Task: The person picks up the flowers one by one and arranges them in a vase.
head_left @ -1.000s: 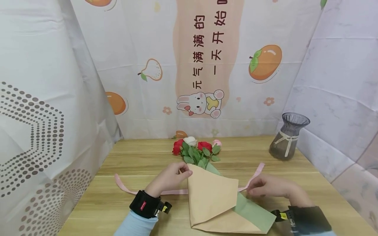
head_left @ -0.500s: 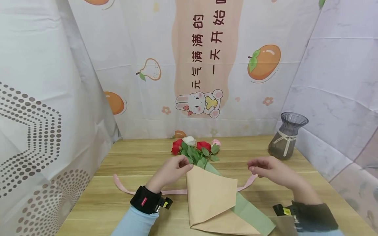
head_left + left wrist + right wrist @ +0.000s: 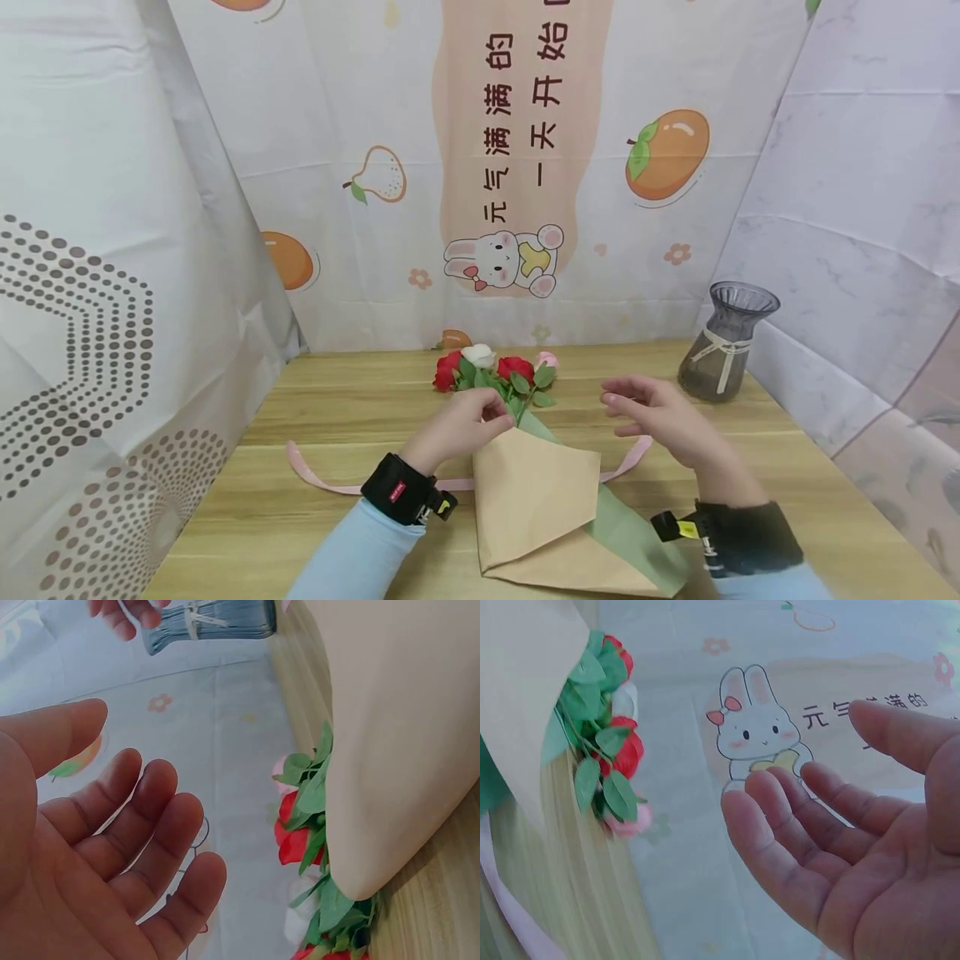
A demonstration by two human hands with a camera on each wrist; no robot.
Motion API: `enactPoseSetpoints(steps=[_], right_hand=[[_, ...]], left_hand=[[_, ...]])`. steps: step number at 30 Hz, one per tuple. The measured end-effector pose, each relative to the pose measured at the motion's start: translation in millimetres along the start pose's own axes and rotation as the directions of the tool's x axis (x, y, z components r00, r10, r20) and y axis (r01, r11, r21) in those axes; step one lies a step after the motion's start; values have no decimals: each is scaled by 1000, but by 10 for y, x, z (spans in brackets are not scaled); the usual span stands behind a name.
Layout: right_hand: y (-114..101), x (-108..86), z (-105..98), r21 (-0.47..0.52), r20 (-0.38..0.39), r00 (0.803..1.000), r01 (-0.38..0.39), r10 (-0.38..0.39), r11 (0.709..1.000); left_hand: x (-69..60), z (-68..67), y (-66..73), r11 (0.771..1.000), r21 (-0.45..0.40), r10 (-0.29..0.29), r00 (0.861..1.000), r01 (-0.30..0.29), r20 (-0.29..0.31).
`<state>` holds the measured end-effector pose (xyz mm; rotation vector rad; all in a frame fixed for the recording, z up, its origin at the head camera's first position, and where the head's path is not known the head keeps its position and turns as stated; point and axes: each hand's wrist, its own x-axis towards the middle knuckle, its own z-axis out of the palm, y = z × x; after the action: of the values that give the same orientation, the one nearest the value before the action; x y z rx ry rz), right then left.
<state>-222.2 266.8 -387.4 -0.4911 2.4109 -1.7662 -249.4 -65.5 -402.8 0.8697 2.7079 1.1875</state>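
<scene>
A bouquet of red, white and pink flowers [image 3: 515, 369] with green leaves lies on the table, its lower part wrapped in tan paper [image 3: 536, 492] with a green sheet [image 3: 637, 533] showing at the right. Over the paper's upper left edge hovers my left hand [image 3: 461, 425], its fingers loosely bent and holding nothing, as the left wrist view confirms. To the right of the paper my right hand [image 3: 660, 417] is raised, fingers relaxed and nothing in them. A pink ribbon [image 3: 322, 479] runs beneath the wrapped bouquet, its ends out on both sides.
A grey glass vase [image 3: 723, 342] with a pale bow stands at the table's back right. Printed cloth [image 3: 360, 275] hangs behind the wooden table [image 3: 337, 400], and more cloth lines both sides.
My right hand rose from beside the ribbon's right end, then moved left toward the bouquet. My left hand came off the paper's upper corner and shifted slightly right.
</scene>
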Motion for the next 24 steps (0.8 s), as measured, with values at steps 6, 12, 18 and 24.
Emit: enactPoseSetpoints(steps=[6,12,18,24], right_hand=[[53,77,136,60,42,996,-83,81,995],[110,125,235,50,81,989,-129,124,990],[200,171,289,36,88,985,-155,151,987],[263,189,334,39,92,981,-173,169,984]], left_hand=[[87,112,4,999,32,7,999,-9,49],[172,211,10,993,116,17,995,-29,97],[215,274,45,978,210,-13,990,-17,141],[271,341,43,963,268,-60,981,9,183]])
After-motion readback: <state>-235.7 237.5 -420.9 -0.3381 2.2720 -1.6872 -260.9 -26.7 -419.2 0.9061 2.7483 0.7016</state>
